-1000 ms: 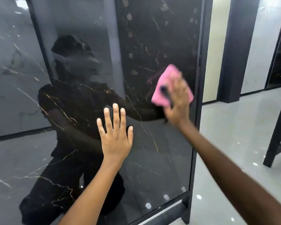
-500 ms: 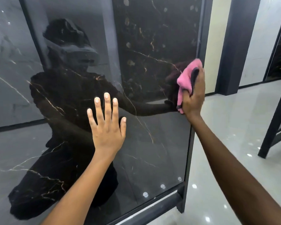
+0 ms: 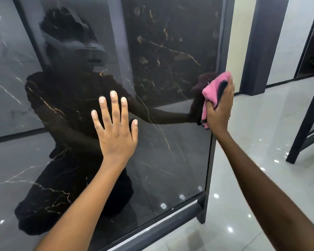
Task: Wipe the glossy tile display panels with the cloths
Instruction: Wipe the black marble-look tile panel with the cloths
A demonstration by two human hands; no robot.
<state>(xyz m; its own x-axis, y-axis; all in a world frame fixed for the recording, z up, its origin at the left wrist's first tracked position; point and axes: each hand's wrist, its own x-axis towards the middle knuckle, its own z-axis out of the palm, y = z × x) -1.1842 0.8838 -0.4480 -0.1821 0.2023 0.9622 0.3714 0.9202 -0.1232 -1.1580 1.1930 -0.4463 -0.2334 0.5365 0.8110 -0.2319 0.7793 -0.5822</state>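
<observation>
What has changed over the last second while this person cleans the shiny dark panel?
The right hand, gripping the pink cloth, slid rightward to the panel's right edge. The left hand stayed flat, fingers spread, on the black marble-look panel.

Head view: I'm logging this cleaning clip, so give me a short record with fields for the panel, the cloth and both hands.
panel: glossy black marble-look tile panel, upright in a dark frame
cloth: pink cloth, at the panel's right edge
right hand: right hand grips the cloth against the panel
left hand: left hand flat on the panel, fingers spread
</observation>
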